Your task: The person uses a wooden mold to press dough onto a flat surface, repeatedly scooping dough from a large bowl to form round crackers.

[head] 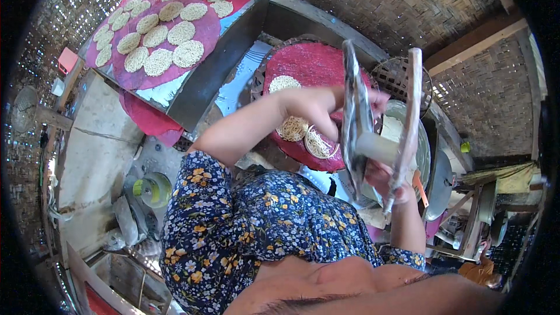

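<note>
A wooden hand press with two long bars and a pale cylinder [377, 148] between them is held up before me. My right hand [385, 180] grips the near ends of both bars. Behind the darker bar [353, 109] is my left hand [321, 107], blurred and partly hidden; its fingers show past the bar, and whether they hold it is unclear. Below lies a red cloth [306, 63] over a round woven tray. On it are discs of pale noodle-like strands [292, 128] and a ring mould [307, 140] with strands inside.
A basin [423, 140] with pale dough and an orange-handled spatula [420, 188] stands to the right, beside a grey lid [439, 190]. At the upper left, a table [218, 63] bears pink cloths with several strand discs. A green-tinted bowl [164, 190] sits at the left.
</note>
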